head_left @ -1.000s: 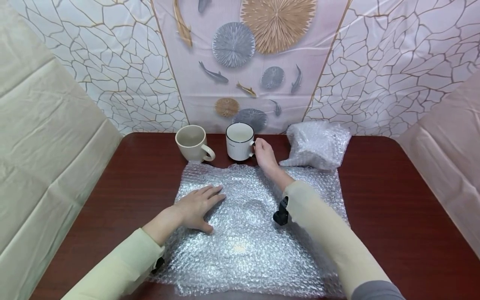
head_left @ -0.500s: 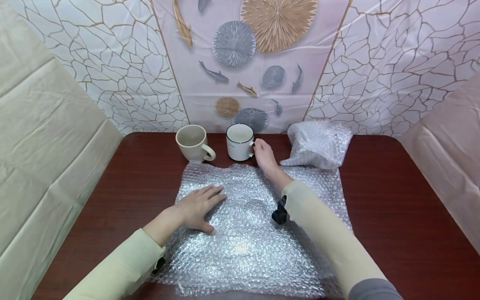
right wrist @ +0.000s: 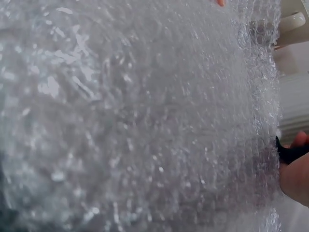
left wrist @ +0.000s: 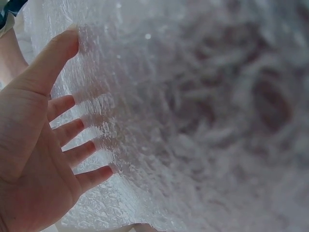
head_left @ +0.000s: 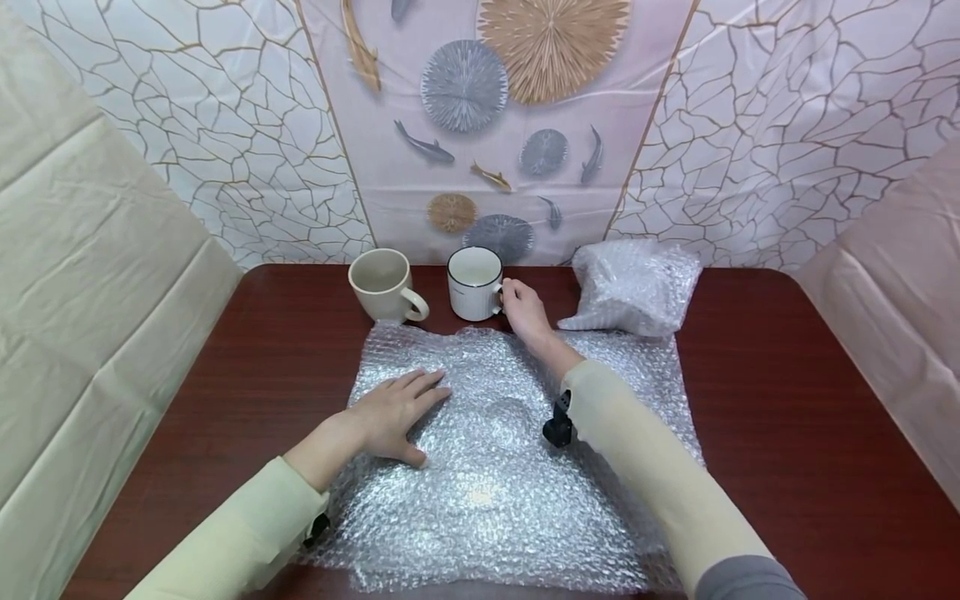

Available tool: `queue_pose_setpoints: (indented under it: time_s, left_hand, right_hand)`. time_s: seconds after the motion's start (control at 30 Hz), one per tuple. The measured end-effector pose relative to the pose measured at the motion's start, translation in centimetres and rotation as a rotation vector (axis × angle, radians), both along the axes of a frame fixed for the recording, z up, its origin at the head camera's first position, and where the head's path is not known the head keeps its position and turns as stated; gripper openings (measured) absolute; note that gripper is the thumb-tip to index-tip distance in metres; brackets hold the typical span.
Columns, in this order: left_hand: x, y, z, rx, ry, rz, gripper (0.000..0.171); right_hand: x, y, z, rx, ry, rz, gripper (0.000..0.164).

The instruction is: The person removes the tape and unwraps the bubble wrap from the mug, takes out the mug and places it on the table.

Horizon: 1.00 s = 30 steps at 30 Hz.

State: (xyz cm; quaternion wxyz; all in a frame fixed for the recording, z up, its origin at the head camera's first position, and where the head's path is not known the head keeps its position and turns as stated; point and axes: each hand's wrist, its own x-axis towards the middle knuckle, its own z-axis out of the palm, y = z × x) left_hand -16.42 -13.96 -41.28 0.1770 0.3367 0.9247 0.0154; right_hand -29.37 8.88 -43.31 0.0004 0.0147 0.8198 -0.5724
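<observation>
My right hand [head_left: 527, 312] grips the handle of a white ribbed mug [head_left: 470, 298] with a black rim, which stands upright behind the far edge of a sheet of bubble wrap [head_left: 502, 500]. In the right wrist view, part of the ribbed mug [right wrist: 295, 104] and my thumb [right wrist: 295, 181] show at the right edge, beside a dark piece of the handle. Fingers spread, my left hand [head_left: 393, 417] rests on the left part of the sheet. The left wrist view shows its palm [left wrist: 34, 159] and straight fingers against the bubble wrap [left wrist: 159, 121].
To the left of the white mug stands a beige mug [head_left: 378, 292], its handle pointing right. A bubble-wrapped bundle [head_left: 633, 287] sits at the back right, by the sheet's far corner. The dark red-brown table [head_left: 765, 375] has patterned cloth [head_left: 465, 150] hanging behind it.
</observation>
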Motion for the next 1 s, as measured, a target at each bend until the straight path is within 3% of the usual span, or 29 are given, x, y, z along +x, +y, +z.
queue_pose_setpoints:
  time_s: [0.33, 0.8, 1.0]
  left_hand:
    - [0.0, 0.1, 0.1, 0.003, 0.002, -0.005, 0.099]
    - [-0.1, 0.8, 0.4, -0.073, -0.009, 0.01, 0.099]
    - [0.1, 0.9, 0.9, -0.128, -0.005, 0.009, 0.097]
  right_hand:
    - [0.0, 0.4, 0.5, 0.108, -0.045, -0.001, 0.052]
    - [0.4, 1.3, 1.7, 0.127, -0.099, 0.095, 0.042]
    - [1.0, 1.5, 3.0, 0.174, -0.035, 0.121, 0.039]
